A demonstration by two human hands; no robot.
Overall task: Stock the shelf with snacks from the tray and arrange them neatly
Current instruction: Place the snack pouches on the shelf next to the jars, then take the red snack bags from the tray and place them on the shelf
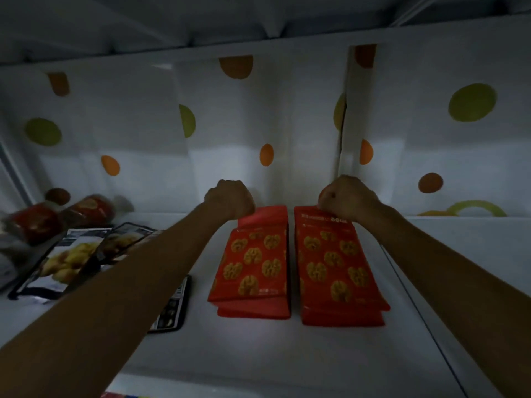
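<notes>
Red round-ended packets (57, 216) lie blurred at the far left of the white shelf (287, 354), against the back wall. Just in front of them, black-edged pouches printed with yellow snack pieces (69, 259) lie flat and overlap one another, and a further dark packet (172, 308) shows partly from under the left forearm.

Reaching over these, the left hand (231, 199) is curled into a fist, fingers closed at the far end of the left walnut-print stack (253, 265); whether they pinch the top flap or only press on it cannot be told. That stack is made of red packs patterned with golden walnut halves, lying flat near the middle of the shelf, with lower packs peeking out at the near edge.

Just beside it, separated by a narrow strip of shelf, lies the right walnut-print stack (339, 268), parallel and of the same kind. The right hand (347, 199) is likewise fisted, fingers closed on the far top edge of this stack.

Behind both, a white backing dotted with orange and green circles (471, 103) lines the wall. A thin dark seam runs along the shelf to the right.
</notes>
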